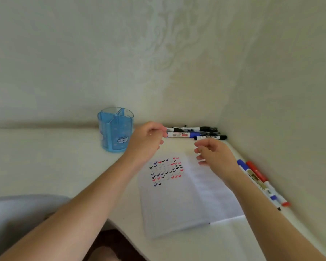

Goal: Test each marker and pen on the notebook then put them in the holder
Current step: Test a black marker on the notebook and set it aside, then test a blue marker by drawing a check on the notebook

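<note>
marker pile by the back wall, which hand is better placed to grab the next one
Left, probably: the left hand has its fingertips right at the white end of the blue-capped marker, and the holder stands just beside it. The right hand hovers empty above the notebook, short of the pile.

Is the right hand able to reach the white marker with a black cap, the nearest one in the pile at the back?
Probably yes. The right hand hovers just in front of the white marker with a black cap, its fingers loosely curled and holding nothing. Only a strip of bare white table lies between them.
</note>
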